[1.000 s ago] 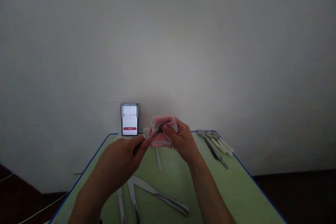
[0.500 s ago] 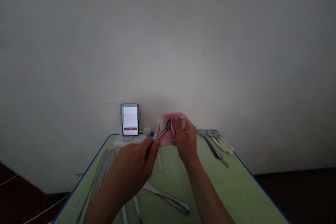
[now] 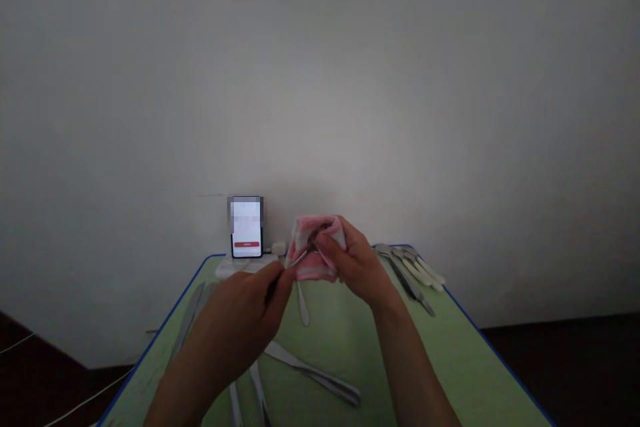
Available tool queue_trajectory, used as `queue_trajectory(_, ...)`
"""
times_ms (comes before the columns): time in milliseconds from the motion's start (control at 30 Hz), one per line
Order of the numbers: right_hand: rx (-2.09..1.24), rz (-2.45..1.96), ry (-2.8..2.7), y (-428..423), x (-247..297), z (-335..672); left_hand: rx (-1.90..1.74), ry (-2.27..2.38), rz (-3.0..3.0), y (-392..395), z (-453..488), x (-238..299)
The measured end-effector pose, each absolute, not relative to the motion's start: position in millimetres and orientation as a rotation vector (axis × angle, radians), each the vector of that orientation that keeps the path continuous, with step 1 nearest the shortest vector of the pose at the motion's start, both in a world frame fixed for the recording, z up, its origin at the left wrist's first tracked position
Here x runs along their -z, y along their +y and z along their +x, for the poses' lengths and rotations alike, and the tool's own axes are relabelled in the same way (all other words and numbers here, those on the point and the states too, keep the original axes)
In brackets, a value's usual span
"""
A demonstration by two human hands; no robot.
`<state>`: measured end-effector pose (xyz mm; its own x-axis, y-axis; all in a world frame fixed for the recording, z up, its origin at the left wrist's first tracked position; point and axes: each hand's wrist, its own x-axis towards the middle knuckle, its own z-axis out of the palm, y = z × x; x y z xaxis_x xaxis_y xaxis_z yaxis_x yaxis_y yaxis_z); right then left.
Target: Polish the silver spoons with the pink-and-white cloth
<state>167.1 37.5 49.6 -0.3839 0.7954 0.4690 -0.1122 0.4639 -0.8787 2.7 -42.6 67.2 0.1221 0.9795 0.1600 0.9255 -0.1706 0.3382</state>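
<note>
My left hand (image 3: 253, 300) pinches the handle of a metal spoon (image 3: 296, 259), held up over the green table (image 3: 450, 353). My right hand (image 3: 353, 260) grips a pink cloth (image 3: 313, 265) bunched around the spoon's bowl, thumb pressed on top. The bowl is mostly hidden inside the cloth. Both hands hover above the far middle of the table.
A phone (image 3: 247, 227) stands lit at the table's far edge against the wall, on a white block. Several spoons lie in a pile (image 3: 410, 270) at the far right. Knives and another spoon (image 3: 302, 303) lie under my arms; more cutlery (image 3: 193, 310) lies at left.
My right hand with the cloth shifted right, then back left and slightly down, working around the spoon's bowl. The left hand stayed pinched on the handle.
</note>
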Motion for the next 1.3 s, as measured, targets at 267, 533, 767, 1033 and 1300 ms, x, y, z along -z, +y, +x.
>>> queue_trajectory(267, -1.042, -0.619, -1.720, 37, -55, 178, -0.553, 1.871, 2.263, -38, 14, -61)
queue_trajectory(533, -0.952, -0.689, -1.580, 38, -52, 166, -0.664, 1.784, 2.241, -39, 14, -61)
queue_trajectory(767, -1.137, -0.648, -1.282, 40, -50, 165, -0.835, 1.657, 2.170, -38, -1, -64)
queue_trajectory(1033, -1.218, -0.602, -1.125, 46, -51, 174, -0.842, 1.490, 2.197, -48, -26, -70)
queue_trajectory(1300, -1.367, -0.593, -1.011, 43, -55, 171, -0.723, 1.461, 2.219, -43, -27, -66)
